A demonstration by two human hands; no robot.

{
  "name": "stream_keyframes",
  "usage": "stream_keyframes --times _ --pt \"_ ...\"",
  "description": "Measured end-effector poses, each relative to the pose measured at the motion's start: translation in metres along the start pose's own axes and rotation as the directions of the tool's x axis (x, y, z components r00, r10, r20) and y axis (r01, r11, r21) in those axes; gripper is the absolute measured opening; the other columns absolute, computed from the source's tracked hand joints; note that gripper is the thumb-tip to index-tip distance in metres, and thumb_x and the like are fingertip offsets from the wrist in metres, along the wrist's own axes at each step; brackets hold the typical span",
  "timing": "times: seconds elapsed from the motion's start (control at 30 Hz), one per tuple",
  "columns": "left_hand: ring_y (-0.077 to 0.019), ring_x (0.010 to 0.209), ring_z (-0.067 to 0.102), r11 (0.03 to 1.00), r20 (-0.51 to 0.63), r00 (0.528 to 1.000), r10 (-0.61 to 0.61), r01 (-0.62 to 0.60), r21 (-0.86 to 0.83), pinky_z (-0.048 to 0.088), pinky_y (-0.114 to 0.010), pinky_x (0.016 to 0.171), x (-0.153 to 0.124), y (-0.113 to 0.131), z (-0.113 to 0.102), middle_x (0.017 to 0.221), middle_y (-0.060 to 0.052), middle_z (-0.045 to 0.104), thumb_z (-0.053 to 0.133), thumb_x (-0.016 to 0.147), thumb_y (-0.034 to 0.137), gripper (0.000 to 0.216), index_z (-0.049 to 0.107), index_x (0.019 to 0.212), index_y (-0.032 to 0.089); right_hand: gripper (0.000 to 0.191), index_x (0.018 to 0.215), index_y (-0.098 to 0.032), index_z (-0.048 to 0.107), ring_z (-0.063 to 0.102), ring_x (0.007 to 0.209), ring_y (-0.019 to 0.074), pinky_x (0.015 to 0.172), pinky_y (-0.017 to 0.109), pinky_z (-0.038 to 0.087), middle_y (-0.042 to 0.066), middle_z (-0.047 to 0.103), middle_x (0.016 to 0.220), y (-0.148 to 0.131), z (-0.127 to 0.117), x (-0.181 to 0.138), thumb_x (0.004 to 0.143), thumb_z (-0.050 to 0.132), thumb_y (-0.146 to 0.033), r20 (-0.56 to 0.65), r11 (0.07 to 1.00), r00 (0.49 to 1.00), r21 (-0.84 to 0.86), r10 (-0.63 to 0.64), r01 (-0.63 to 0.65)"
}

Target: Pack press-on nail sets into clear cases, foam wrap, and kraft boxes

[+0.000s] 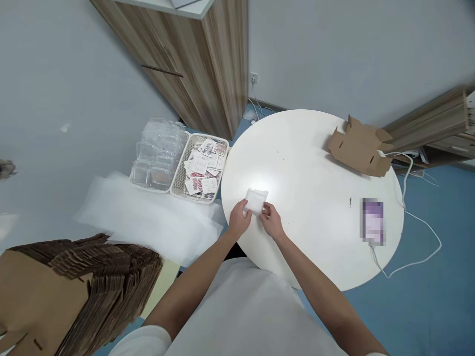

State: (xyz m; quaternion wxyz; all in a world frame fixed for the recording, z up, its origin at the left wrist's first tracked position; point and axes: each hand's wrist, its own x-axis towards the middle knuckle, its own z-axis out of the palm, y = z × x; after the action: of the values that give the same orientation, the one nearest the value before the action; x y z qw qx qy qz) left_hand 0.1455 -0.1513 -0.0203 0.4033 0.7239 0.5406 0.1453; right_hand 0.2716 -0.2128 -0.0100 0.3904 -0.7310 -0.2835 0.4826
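A small, squarish packet wrapped in white foam sheet (256, 200) is at the near left side of the round white table (304, 198). My left hand (239, 219) grips its left edge between thumb and fingers. On the opposite side, my right hand (271, 220) pinches the lower right corner with curled fingers. What lies inside the wrapping is hidden. To the left of the table, a stack of thin white foam sheets (152, 217) lies spread out, nearest to my left hand.
White baskets hold clear plastic boxes (161, 148) and printed cards (202, 168). Folded cardboard boxes (111, 287) are stacked at lower left. An unfolded cardboard box (361, 147) rests on the table's far right, near a blurred purple device (373, 221) with a white cable (432, 247).
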Motion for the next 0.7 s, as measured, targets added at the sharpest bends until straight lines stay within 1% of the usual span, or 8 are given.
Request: stream_keyframes --times 0.1,0.17,0.23,0.3,0.4,0.5,0.7 --pt "-0.0235 0.119 0.034 0.993 -0.034 0.996 0.08 -0.076 0.094 0.031 -0.039 0.099 0.031 -0.012 -0.023 0.128 -0.011 0.039 0.047 0.076 0.022 0.04 0.044 0.115 0.016 0.048 0.117 -0.021 0.041 0.051 0.101 0.0155 0.087 0.031 0.044 0.005 0.05 0.116 -0.023 0.03 0.031 0.069 0.048 -0.021 0.009 1.0 1.0 0.013 -0.016 0.016" --pt "-0.0267 0.121 0.029 0.98 -0.054 0.99 0.13 -0.12 0.156 0.029 -0.043 0.098 0.05 -0.017 -0.034 0.128 -0.013 0.035 0.049 0.074 0.022 0.044 0.042 0.117 0.014 0.05 0.118 -0.021 0.04 0.049 0.103 0.0157 0.09 0.032 0.042 0.006 0.05 0.115 -0.036 0.046 0.05 0.069 0.049 -0.021 -0.005 0.999 0.999 -0.004 -0.034 0.034" --pt "-0.0285 0.12 0.029 0.969 -0.056 0.984 0.169 -0.156 0.192 0.028 -0.046 0.098 0.065 -0.02 -0.041 0.124 -0.014 0.036 0.051 0.073 0.022 0.047 0.04 0.118 0.014 0.051 0.119 -0.021 0.04 0.048 0.105 0.0163 0.091 0.032 0.041 0.007 0.045 0.119 -0.044 0.056 0.065 0.069 0.048 -0.02 -0.039 0.998 0.997 -0.016 -0.064 0.063" --pt "-0.0286 0.117 0.031 0.962 -0.045 0.979 0.198 -0.185 0.2 0.028 -0.046 0.097 0.075 -0.022 -0.045 0.121 -0.014 0.037 0.05 0.074 0.021 0.048 0.038 0.12 0.014 0.052 0.12 -0.022 0.039 0.046 0.106 0.0168 0.091 0.033 0.041 0.007 0.041 0.123 -0.049 0.063 0.075 0.069 0.048 -0.02 -0.062 0.995 0.993 -0.025 -0.097 0.095" --pt "-0.0288 0.116 0.031 0.954 -0.026 0.974 0.227 -0.217 0.207 0.029 -0.045 0.096 0.082 -0.024 -0.047 0.121 -0.015 0.035 0.049 0.074 0.021 0.051 0.035 0.123 0.013 0.053 0.121 -0.021 0.039 0.046 0.106 0.0168 0.091 0.033 0.041 0.007 0.04 0.123 -0.049 0.066 0.083 0.069 0.048 -0.019 -0.077 0.991 0.989 -0.042 -0.126 0.124" --pt "-0.0296 0.117 0.03 0.948 -0.013 0.969 0.247 -0.238 0.212 0.029 -0.046 0.096 0.081 -0.025 -0.048 0.122 -0.016 0.034 0.049 0.074 0.021 0.053 0.033 0.124 0.012 0.053 0.122 -0.02 0.039 0.046 0.105 0.0163 0.092 0.033 0.041 0.007 0.042 0.121 -0.048 0.067 0.085 0.069 0.047 -0.019 -0.084 0.99 0.987 -0.046 -0.135 0.132" --pt "-0.0301 0.117 0.03 0.955 -0.003 0.97 0.242 -0.238 0.177 0.029 -0.047 0.094 0.08 -0.027 -0.049 0.122 -0.016 0.034 0.049 0.075 0.022 0.053 0.033 0.124 0.014 0.054 0.122 -0.023 0.038 0.045 0.108 0.0174 0.094 0.036 0.038 0.005 0.043 0.122 -0.048 0.066 0.083 0.07 0.049 -0.021 -0.086 0.992 0.988 -0.037 -0.124 0.122"
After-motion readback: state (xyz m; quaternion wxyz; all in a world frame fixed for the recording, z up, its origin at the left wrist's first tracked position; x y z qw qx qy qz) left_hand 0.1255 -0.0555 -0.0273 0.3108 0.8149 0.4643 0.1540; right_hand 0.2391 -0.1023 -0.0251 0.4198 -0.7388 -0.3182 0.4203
